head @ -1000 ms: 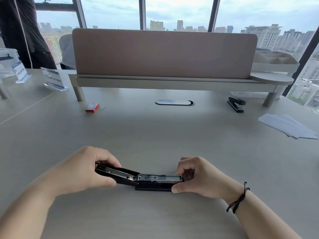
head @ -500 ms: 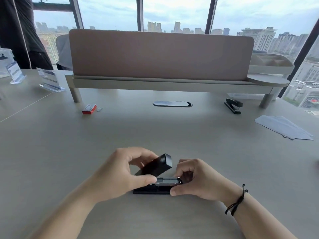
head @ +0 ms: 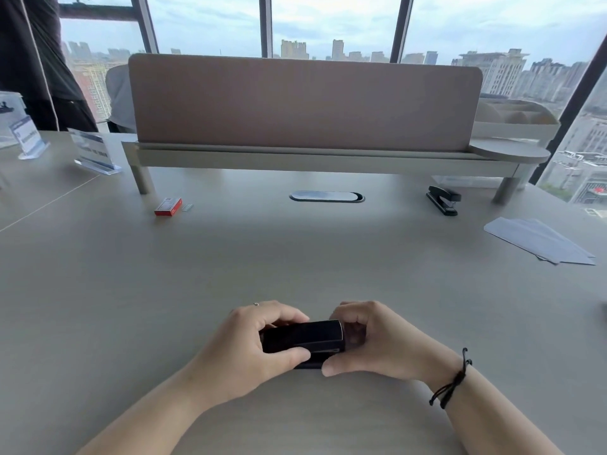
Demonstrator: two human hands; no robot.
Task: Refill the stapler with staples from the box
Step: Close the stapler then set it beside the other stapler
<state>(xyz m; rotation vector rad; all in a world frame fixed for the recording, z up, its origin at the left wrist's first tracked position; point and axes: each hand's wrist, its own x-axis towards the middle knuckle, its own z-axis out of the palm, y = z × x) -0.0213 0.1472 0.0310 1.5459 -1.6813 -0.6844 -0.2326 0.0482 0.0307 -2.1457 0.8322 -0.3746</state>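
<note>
**Stapler lid down between both hands**

The counter carries everything. The screen stands on its rail at the far side, well beyond the stapler. Both forearms reach in from the near edge and meet at the stapler, which lies on the counter close to the person.

The left hand wraps the stapler's left half, fingers curled over the far side and thumb pressed along the near side of the black lid. The right hand closes on the stapler's right end, fingers bent over the top corner and thumb tucked low against the base; a black cord bracelet sits on that wrist.

Papers lie far right of the stapler. A second stapler rests far beyond it to the right, under the screen's rail. The red box sits far beyond it to the left, with a small strip of staples just beside the box.

Half a second ago the lid was tilted up in the left hand and the metal channel showed; now the lid lies flat and the channel is covered. A second ago the lid was swung fully open to the left.
</note>
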